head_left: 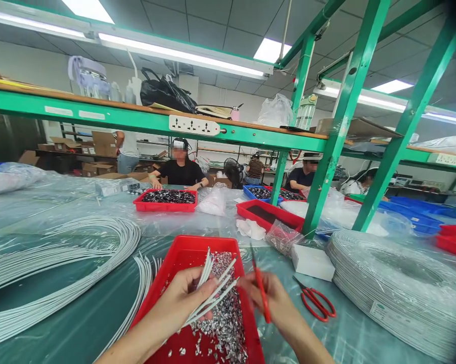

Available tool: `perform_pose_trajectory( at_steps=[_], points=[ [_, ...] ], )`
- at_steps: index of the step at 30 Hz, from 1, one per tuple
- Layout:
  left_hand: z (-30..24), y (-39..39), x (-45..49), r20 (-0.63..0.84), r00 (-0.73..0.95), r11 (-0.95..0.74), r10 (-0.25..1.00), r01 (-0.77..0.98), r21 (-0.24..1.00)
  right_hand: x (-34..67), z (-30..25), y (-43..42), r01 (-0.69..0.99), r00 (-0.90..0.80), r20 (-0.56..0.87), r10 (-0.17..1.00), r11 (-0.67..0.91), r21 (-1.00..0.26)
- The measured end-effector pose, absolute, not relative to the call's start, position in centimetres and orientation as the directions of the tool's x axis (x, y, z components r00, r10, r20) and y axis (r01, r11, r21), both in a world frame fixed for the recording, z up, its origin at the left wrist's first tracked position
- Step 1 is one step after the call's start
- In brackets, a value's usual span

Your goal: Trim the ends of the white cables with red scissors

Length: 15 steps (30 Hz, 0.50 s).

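My left hand (192,293) is closed around several white cables (222,288), whose ends fan out above a red tray (180,247). A heap of small shiny metal pieces (228,313) lies in the tray, mostly along its right side. My right hand (269,296) is blurred, its fingertips close to one cable end; whether a metal piece is pinched there I cannot tell. It carries a slim red-handled tool (262,293) with a thin dark tip, looking like scissors seen edge-on. Another pair of red-handled scissors (315,301) rests on the table to the right.
Loops of white cable (110,253) spread over the left side. A large cable coil (395,283) and a white box (313,262) stand at right. Green posts (332,146) rise beyond them. Across the table, a person (180,167) sits behind a red tray of dark parts (165,206).
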State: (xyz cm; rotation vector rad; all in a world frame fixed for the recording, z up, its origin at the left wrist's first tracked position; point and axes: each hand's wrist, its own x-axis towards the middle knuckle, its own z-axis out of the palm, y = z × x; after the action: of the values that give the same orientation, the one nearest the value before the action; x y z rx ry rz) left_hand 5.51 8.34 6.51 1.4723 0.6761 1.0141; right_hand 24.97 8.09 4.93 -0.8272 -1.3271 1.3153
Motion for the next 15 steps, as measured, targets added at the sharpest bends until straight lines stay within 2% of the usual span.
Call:
perform_pose_trajectory(
  at_steps=[3,6,9,12,15],
  points=[
    [6.5,8.1,3.9,0.118,0.463,-0.048,0.879,-0.159,0.986,24.4,4.1,8.2,-0.098,-0.298,0.203,0.933,0.182,-0.978],
    [6.8,7.5,3.2,0.078,0.467,0.038,0.881,-0.234,0.971,23.9,4.2,7.7,-0.058,-0.383,0.279,0.881,0.278,-0.959],
    [7.3,6.9,3.3,0.084,0.536,0.073,0.840,-0.265,0.961,23.8,5.2,6.8,-0.101,-0.462,0.348,0.816,0.342,-0.934],
    [7.7,6.5,3.7,0.116,0.516,0.015,0.849,-0.243,0.970,24.0,6.3,5.4,-0.195,-0.509,0.317,0.800,0.251,-0.948],
    [7.7,6.4,4.1,0.138,0.474,-0.071,0.870,-0.157,0.985,24.3,6.7,3.9,-0.187,-0.512,0.240,0.825,0.165,-0.968]
  ],
)
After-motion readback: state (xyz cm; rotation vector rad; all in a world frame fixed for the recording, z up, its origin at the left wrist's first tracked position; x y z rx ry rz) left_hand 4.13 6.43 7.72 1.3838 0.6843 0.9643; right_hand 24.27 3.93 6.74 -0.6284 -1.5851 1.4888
